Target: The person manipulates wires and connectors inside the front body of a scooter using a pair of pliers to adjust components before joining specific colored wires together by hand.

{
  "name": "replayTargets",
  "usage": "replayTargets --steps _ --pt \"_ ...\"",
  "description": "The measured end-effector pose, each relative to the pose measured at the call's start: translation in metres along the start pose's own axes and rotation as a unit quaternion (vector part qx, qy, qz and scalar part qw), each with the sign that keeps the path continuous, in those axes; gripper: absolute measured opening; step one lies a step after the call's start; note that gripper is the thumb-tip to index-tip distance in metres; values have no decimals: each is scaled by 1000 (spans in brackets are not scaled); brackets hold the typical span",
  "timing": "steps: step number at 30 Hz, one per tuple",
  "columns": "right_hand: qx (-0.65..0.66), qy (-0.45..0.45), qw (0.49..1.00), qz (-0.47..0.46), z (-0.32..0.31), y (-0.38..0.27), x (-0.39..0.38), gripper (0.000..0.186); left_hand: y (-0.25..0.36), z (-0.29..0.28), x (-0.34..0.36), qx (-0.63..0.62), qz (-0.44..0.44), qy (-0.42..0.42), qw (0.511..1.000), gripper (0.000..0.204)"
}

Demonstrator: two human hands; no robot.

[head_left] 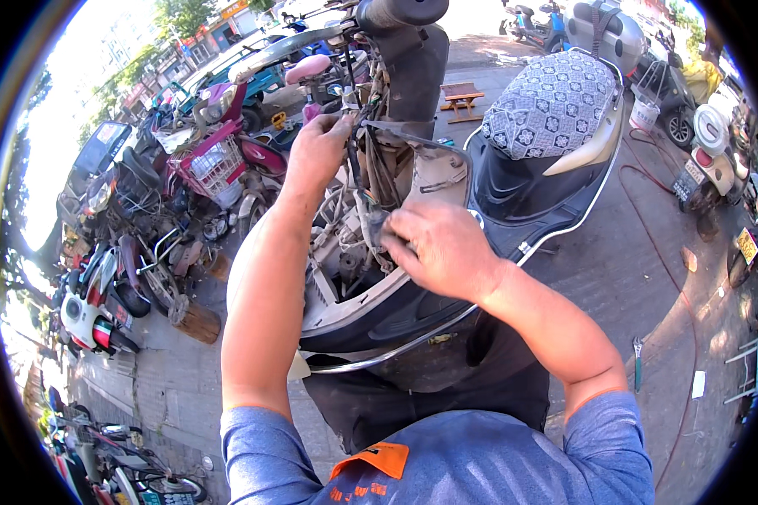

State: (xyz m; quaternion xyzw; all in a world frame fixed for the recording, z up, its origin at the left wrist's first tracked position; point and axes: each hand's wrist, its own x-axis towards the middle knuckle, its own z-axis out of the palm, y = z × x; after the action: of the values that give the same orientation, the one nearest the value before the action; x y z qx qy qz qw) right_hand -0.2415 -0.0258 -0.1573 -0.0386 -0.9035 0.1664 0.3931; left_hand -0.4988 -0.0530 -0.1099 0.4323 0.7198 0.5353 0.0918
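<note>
A dark scooter (446,316) stands in front of me with its front body open, baring a bundle of wires (379,164) and inner parts. My left hand (322,145) is raised at the upper left of the wires, its thumb and fingers pinched together; what lies between them is too small to make out. Lower down, my right hand (446,244) is closed, with curled fingertips beside a dirty grey part (370,217) below the wires. Its knuckles hide what it grips. Between the hands a dark-edged plastic panel (442,172) hangs open. The patterned seat (552,105) lies to the right.
Parked scooters and bicycles crowd the left, including a pink basket (215,160). A wood block (195,318) stands on the pavement. At right lie a red hose (648,227) and an adjustable wrench (637,366). A small wooden stool (461,103) is beyond the scooter.
</note>
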Motion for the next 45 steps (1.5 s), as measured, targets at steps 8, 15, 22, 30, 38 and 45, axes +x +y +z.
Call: replayTargets --steps 8,15,22,30,38,45 --pt "-124 96 984 79 5 31 91 17 6 2 19 -354 -97 -77 927 21" --pt "-147 50 966 206 5 69 134 30 36 23 -6 -410 -120 -104 898 19" --pt "16 19 957 290 3 86 148 32 16 39 -14 -182 13 13 983 35" --pt "-10 33 964 264 9 101 149 32 26 40 -22 7 94 76 993 38" --pt "3 -16 965 262 7 95 145 35 15 35 -12 -244 -34 -10 969 32" --pt "-84 1 974 210 10 81 138 35 37 29 9 -209 -77 -34 974 18"
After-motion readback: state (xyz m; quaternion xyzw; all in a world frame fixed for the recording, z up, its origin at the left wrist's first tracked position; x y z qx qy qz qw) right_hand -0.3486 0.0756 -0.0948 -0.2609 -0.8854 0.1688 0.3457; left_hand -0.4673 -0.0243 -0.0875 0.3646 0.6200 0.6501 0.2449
